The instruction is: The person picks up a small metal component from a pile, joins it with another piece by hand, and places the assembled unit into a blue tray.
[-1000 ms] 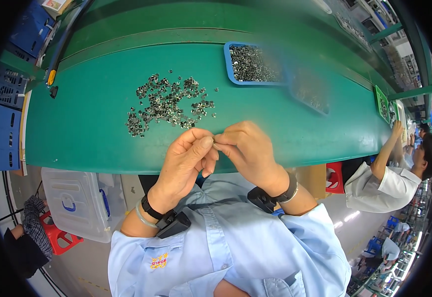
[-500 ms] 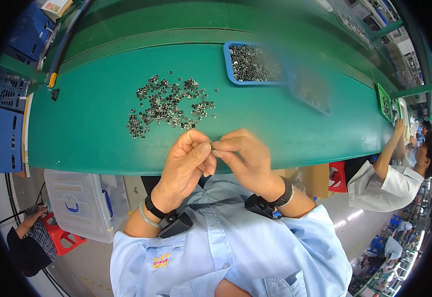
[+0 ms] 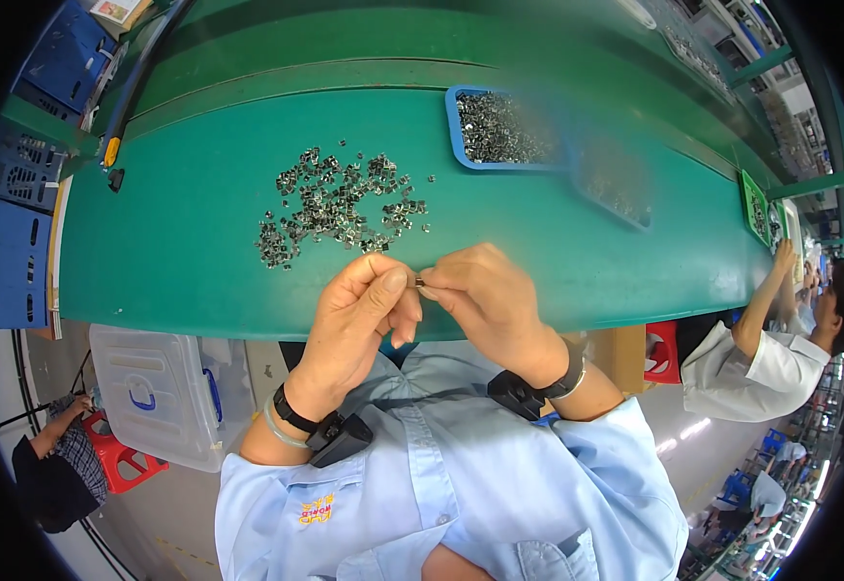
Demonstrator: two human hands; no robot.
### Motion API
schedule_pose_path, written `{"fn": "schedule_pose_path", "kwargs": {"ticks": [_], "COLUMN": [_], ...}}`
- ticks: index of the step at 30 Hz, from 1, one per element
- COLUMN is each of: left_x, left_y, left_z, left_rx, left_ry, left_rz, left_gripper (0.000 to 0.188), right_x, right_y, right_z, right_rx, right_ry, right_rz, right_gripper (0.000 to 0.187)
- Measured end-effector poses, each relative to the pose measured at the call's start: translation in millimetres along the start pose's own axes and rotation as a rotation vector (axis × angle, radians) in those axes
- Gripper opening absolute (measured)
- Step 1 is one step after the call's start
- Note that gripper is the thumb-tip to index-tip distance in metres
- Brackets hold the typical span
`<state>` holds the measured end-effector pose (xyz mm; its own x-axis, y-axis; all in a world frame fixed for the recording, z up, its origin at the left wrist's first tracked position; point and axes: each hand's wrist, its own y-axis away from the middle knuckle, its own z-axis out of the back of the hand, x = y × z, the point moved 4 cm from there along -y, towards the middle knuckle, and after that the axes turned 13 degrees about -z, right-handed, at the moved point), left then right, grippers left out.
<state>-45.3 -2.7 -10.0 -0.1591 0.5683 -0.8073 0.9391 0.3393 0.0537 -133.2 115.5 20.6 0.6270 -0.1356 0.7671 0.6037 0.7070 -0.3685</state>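
Note:
My left hand [image 3: 359,310] and my right hand [image 3: 480,295] meet fingertip to fingertip over the near edge of the green table [image 3: 190,271]. Between the fingertips of both hands sits a tiny metal part [image 3: 420,282], mostly hidden by the fingers. Just beyond the hands lies a loose scatter of several small metal parts [image 3: 330,203] on the table. A blue tray [image 3: 504,129] filled with the same parts stands farther back, to the right.
A second tray [image 3: 616,189], blurred, sits right of the blue one. Blue crates [image 3: 6,232] stand at the left. A clear plastic bin [image 3: 161,392] rests below the table. Another person in white [image 3: 770,339] works at the right; someone crouches lower left [image 3: 54,465].
Both hands have stayed together at the table's near edge, shifting only slightly; the fingers have kept working the small part.

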Motion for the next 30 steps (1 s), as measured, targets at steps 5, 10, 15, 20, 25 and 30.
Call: {"fn": "schedule_pose_path", "kwargs": {"ticks": [5, 10, 15, 20, 25, 30], "left_x": [9.4, 10.7, 9.8, 10.1, 9.4, 8.8], "left_y": [3.1, 3.0, 4.6, 4.3, 4.2, 3.9], "left_z": [-1.5, -2.2, -3.2, -1.9, -2.3, -2.2], "left_rx": [0.044, 0.057, 0.08, 0.081, 0.05, 0.037], "left_ry": [0.289, 0.327, 0.316, 0.297, 0.26, 0.235], "left_rz": [0.06, 0.06, 0.062, 0.064, 0.076, 0.067], "left_gripper": [0.018, 0.018, 0.019, 0.019, 0.018, 0.017], "right_x": [-1.7, -2.2, 1.4, 3.4, 1.9, 0.5], "right_y": [5.9, 4.9, 2.7, 0.8, 0.8, -0.1], "right_z": [-4.6, -3.6, -0.5, 1.2, 0.7, -0.3], "right_rx": [-0.032, -0.024, -0.004, -0.009, -0.011, 0.001], "right_ry": [-0.202, -0.199, -0.146, -0.113, -0.102, -0.102], "right_rz": [-0.08, -0.043, 0.011, 0.044, 0.052, 0.041], "right_gripper": [0.017, 0.017, 0.016, 0.016, 0.017, 0.018]}}
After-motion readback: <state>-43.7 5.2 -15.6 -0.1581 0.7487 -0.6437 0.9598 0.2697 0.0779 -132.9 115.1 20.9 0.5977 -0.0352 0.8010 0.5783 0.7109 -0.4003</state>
